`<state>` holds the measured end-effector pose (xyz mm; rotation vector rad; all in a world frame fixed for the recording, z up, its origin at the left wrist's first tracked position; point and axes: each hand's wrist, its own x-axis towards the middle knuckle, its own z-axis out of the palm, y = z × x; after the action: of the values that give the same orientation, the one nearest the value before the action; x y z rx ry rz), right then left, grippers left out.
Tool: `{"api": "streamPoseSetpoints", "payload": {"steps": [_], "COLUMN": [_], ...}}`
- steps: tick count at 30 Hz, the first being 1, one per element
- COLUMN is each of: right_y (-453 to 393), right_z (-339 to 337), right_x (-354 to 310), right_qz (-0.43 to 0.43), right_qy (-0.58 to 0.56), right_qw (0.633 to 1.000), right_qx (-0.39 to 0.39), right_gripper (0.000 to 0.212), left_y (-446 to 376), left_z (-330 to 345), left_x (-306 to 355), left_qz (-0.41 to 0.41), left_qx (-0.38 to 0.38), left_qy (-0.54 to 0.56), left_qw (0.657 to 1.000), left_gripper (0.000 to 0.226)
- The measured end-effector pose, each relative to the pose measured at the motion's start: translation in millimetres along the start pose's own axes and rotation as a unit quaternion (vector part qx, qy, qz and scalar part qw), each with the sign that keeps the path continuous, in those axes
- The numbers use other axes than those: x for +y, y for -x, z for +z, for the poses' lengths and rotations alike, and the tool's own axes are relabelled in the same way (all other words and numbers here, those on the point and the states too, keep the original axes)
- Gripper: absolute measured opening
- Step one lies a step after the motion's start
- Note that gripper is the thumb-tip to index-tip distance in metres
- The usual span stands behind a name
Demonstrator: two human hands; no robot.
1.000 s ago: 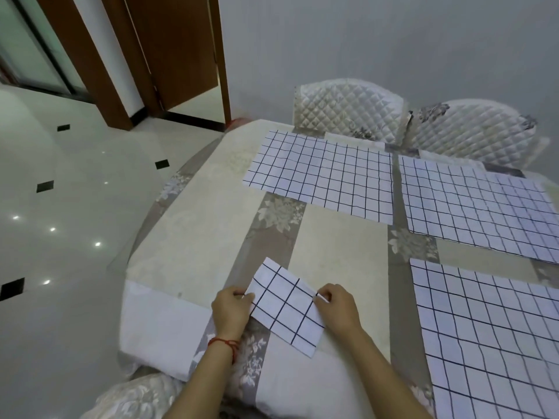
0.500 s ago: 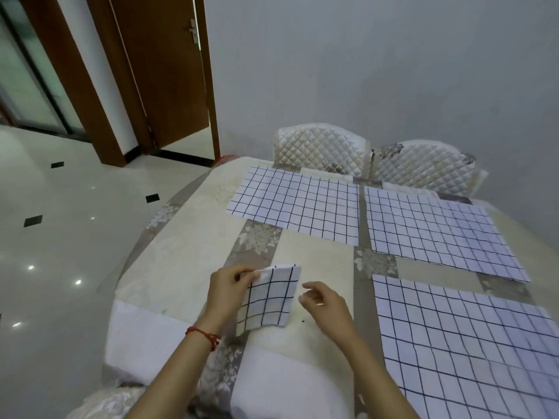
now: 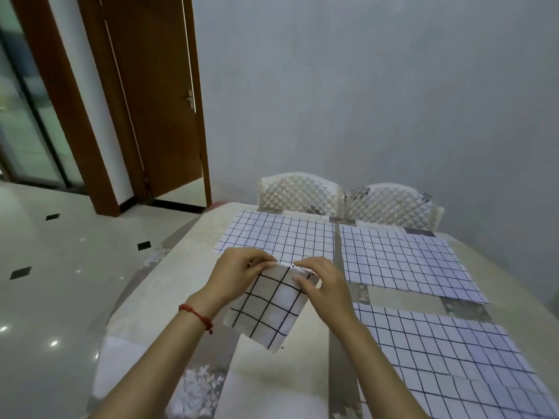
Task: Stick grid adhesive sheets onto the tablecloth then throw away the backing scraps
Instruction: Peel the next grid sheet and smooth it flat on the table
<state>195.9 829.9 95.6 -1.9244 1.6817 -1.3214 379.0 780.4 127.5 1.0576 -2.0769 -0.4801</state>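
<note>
The room is soft and a bit dim, with no hard shadows. Small bright spots of light shine on the shiny floor (image 3: 69, 285) to my left. More light comes in through the glass door (image 3: 27, 125) on the far left. The wall (image 3: 378, 95) looks grey and grainy. My wide camera bends the door frame (image 3: 60, 101) so it leans. My hands (image 3: 239, 276) look a little smeared, and the tabletop (image 3: 272, 385) close to me is fuzzy.
</note>
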Motion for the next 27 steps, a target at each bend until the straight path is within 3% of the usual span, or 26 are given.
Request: {"api": "streamPoseSetpoints", "payload": {"steps": [2,7,10,14,17,23,27], "right_y": [-3.0,-4.6,-5.0,-5.4,-3.6,1.9,-1.4], "right_z": [-10.6,-27.8,-38.0,-55.3,-66.6,-84.3,-96.4], "right_x": [-6.7,-20.5,-27.1,-32.5,-35.2,-36.5,-35.2], "right_qz": [0.017,0.031,0.022,0.015,0.008,0.011,0.072], "right_qy": [-0.023,-0.034,0.001,-0.025,-0.043,-0.052,-0.083], "right_qw": [0.999,0.999,1.000,0.999,0.998,0.997,0.992], "right_qx": [-0.028,-0.013,-0.010,-0.041,-0.050,-0.049,-0.056], "right_gripper": [0.003,0.035,0.045,0.011,0.005,0.026,0.015], "left_y": [-4.0,-8.8,-11.5,-18.3,-22.1,-24.8,-25.2], "left_z": [-5.4,-10.9,-12.1,-18.0,-24.7,-34.1,-38.6], "left_x": [8.9,29.1,41.4,54.7,60.9,71.4,67.4], "left_qz": [0.017,0.061,0.072,0.053,0.033,0.000,-0.027], "left_qx": [0.018,0.091,0.130,0.137,0.134,0.147,0.172], "left_qy": [-0.004,0.012,0.008,0.033,0.048,0.087,0.122], "left_qw": [1.000,0.994,0.989,0.989,0.989,0.985,0.977], "left_gripper": [0.021,0.032,0.026,0.005,0.004,0.003,0.011]}}
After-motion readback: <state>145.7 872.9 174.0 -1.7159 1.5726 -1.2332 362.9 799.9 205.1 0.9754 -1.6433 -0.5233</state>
